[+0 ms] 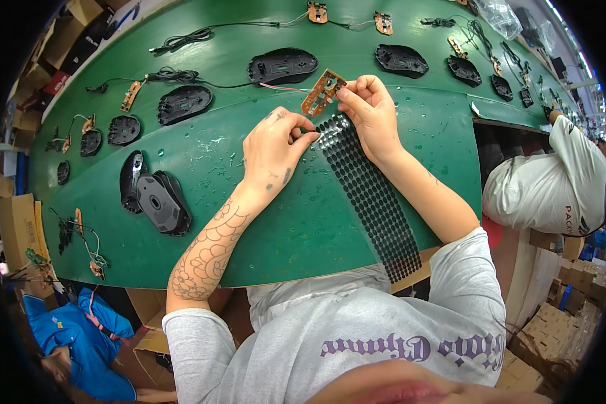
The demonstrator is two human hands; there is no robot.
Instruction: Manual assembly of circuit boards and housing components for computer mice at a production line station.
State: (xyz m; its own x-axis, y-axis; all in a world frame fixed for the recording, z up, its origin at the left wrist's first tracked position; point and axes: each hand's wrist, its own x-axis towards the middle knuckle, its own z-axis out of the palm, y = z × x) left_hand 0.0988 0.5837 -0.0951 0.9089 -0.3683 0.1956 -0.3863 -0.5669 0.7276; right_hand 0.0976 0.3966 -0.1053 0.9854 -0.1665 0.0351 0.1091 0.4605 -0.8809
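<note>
My right hand (369, 111) is closed, thumb and fingers gripping a brown circuit board (322, 93) that stands tilted above the table. A thin reddish wire runs from the board to the left. My left hand (276, 145) is pinched at the upper left corner of a clear sheet of black oval stickers (370, 192); whether a loose sticker is between the fingertips is too small to tell. The sheet's top lies just under the board, between both hands. From there it hangs toward me over the table's front edge.
Black mouse shells (283, 65) with cables and boards are spread along the green table (269, 236). Left of my arm lie more mouse shells (163, 202). A person in a light shirt (542, 178) sits to the right, another in blue (81, 343) at lower left. Cardboard boxes (552, 340) stand lower right.
</note>
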